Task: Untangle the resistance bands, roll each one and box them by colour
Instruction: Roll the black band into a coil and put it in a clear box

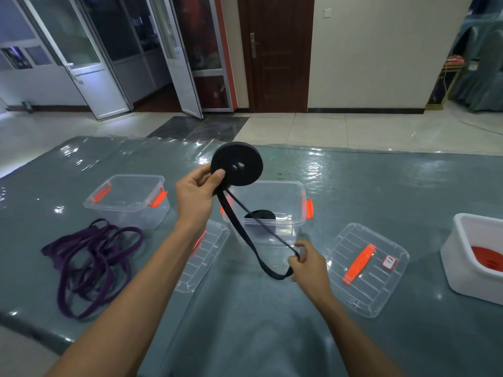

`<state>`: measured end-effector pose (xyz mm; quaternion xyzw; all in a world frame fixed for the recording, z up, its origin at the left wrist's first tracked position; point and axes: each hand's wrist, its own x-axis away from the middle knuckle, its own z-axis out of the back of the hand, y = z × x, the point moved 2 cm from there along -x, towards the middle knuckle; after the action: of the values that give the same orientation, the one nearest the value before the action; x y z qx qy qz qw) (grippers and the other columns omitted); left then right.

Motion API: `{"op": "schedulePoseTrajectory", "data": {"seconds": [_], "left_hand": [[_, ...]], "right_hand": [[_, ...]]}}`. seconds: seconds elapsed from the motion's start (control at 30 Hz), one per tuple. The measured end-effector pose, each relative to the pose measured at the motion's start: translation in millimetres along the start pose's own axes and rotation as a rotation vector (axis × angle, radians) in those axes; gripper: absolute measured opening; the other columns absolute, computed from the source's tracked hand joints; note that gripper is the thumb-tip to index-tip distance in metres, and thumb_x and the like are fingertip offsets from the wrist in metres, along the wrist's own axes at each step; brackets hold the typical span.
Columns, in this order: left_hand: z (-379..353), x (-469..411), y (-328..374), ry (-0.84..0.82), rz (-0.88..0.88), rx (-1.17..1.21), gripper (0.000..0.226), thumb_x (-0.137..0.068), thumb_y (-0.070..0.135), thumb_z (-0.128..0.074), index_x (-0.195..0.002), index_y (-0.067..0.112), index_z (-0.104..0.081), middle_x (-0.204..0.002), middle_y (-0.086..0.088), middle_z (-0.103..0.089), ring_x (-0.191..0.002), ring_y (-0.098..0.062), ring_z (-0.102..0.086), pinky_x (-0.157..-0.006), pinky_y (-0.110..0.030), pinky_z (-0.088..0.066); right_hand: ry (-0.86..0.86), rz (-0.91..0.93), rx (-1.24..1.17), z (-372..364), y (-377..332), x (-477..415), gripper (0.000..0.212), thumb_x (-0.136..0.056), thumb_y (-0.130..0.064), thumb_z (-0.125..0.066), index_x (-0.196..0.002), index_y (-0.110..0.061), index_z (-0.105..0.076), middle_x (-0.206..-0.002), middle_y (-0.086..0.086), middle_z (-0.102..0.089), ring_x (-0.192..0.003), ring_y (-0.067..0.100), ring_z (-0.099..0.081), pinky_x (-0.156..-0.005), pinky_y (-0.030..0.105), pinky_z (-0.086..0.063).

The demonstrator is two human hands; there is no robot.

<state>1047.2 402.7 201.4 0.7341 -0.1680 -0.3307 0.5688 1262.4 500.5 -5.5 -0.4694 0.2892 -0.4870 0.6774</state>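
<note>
My left hand (196, 193) grips a black resistance band wound into a thick roll (239, 163), held up above the middle clear box (296, 197). The band's loose tail (246, 235) hangs down in a loop, and my right hand (309, 263) pinches the loop's low end. Another rolled black band (260, 214) lies inside the middle box. Tangled purple bands (91, 263) lie on the table at the left. A clear box with orange latches (128, 198) stands behind them and holds nothing that I can see.
Two clear lids with orange handles lie flat: one (366, 268) at the right, one (202, 254) partly under my left forearm. A white box (473, 257) with something red inside stands at the right edge. The table (245, 322) has a shiny grey cover.
</note>
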Motion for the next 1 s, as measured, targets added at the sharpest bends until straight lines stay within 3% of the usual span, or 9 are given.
{"op": "schedulePoseTrajectory", "data": {"seconds": [0.1,0.2,0.33,0.43,0.53,0.63,0.73,0.9,1.0], "left_hand": [[-0.8,1.9,-5.1,0.006,0.009,-0.009,0.022,-0.093,0.003,-0.068,-0.113,0.012,-0.073,-0.101,-0.004,-0.079,-0.097,-0.022,-0.076,-0.087,-0.029,-0.061],[-1.4,1.0,-8.5,0.029,0.011,0.000,0.020,-0.093,0.004,-0.068,-0.112,0.010,-0.073,-0.100,-0.003,-0.079,-0.096,-0.021,-0.076,-0.087,-0.031,-0.061],[8.5,-8.2,-7.4,0.093,0.012,0.028,0.017,-0.094,0.005,-0.068,-0.108,0.014,-0.074,-0.095,0.000,-0.080,-0.092,-0.019,-0.076,-0.083,-0.029,-0.061],[13.3,-9.8,-10.8,0.067,0.012,0.000,0.018,-0.094,0.005,-0.068,-0.108,0.015,-0.073,-0.095,0.001,-0.080,-0.093,-0.017,-0.076,-0.082,-0.027,-0.061],[12.4,-6.1,-16.7,0.007,0.023,-0.043,0.018,-0.094,0.006,-0.068,-0.107,0.018,-0.074,-0.099,-0.001,-0.080,-0.096,-0.019,-0.076,-0.082,-0.025,-0.060],[9.6,-2.3,-22.6,-0.048,0.040,-0.063,0.018,-0.094,0.007,-0.069,-0.103,0.022,-0.075,-0.098,0.000,-0.080,-0.095,-0.017,-0.076,-0.079,-0.021,-0.059],[7.7,-1.3,-30.8,-0.121,0.040,-0.150,0.015,-0.093,0.009,-0.070,-0.103,0.020,-0.075,-0.095,-0.001,-0.080,-0.092,-0.018,-0.077,-0.079,-0.022,-0.059],[1.0,8.3,-48.4,-0.311,0.001,-0.346,0.024,-0.092,0.006,-0.071,-0.097,0.029,-0.075,-0.091,0.004,-0.079,-0.088,-0.012,-0.074,-0.080,-0.022,-0.056],[0.7,14.6,-59.5,-0.466,-0.011,-0.547,0.021,-0.090,0.012,-0.074,-0.095,0.033,-0.075,-0.090,0.007,-0.077,-0.089,-0.012,-0.074,-0.084,-0.026,-0.056]], "right_hand": [[0.053,0.072,0.256,11.9,2.5,-14.9,0.009,-0.085,-0.017,-0.057,-0.078,-0.017,-0.062,-0.067,-0.002,-0.059,-0.061,0.022,-0.060,-0.055,0.035,-0.048],[0.058,0.083,0.391,18.3,9.1,-24.5,0.009,-0.089,-0.019,-0.059,-0.082,-0.014,-0.062,-0.078,-0.001,-0.057,-0.070,0.020,-0.054,-0.061,0.033,-0.039],[0.023,0.061,0.343,25.4,24.0,-23.6,0.013,-0.091,-0.017,-0.066,-0.080,-0.020,-0.060,-0.072,-0.011,-0.057,-0.066,0.011,-0.055,-0.058,0.025,-0.041],[-0.054,-0.003,0.202,22.9,26.5,-20.3,0.013,-0.092,-0.020,-0.067,-0.079,-0.020,-0.066,-0.072,-0.007,-0.066,-0.067,0.017,-0.065,-0.064,0.037,-0.057],[-0.146,-0.003,0.187,16.8,23.4,-17.9,0.013,-0.090,-0.027,-0.072,-0.078,-0.025,-0.068,-0.076,-0.008,-0.068,-0.068,0.012,-0.063,-0.064,0.027,-0.051],[-0.207,-0.026,0.206,13.8,25.2,-16.3,0.006,-0.088,-0.027,-0.074,-0.090,-0.022,-0.072,-0.084,-0.007,-0.071,-0.078,0.009,-0.065,-0.063,0.017,-0.043],[-0.270,-0.032,0.230,13.0,27.5,-14.8,0.022,-0.088,-0.019,-0.074,-0.109,-0.013,-0.073,-0.100,0.001,-0.074,-0.089,0.012,-0.068,-0.067,0.008,-0.043],[-0.212,0.034,0.043,19.9,-6.9,-11.2,0.033,-0.092,-0.017,-0.070,-0.125,-0.016,-0.067,-0.119,0.000,-0.071,-0.102,0.010,-0.068,-0.086,0.021,-0.053],[-0.152,0.164,-0.128,27.0,-48.3,-6.4,0.040,-0.093,-0.021,-0.069,-0.132,-0.025,-0.062,-0.123,-0.014,-0.067,-0.106,-0.002,-0.066,-0.092,0.023,-0.054]]}}
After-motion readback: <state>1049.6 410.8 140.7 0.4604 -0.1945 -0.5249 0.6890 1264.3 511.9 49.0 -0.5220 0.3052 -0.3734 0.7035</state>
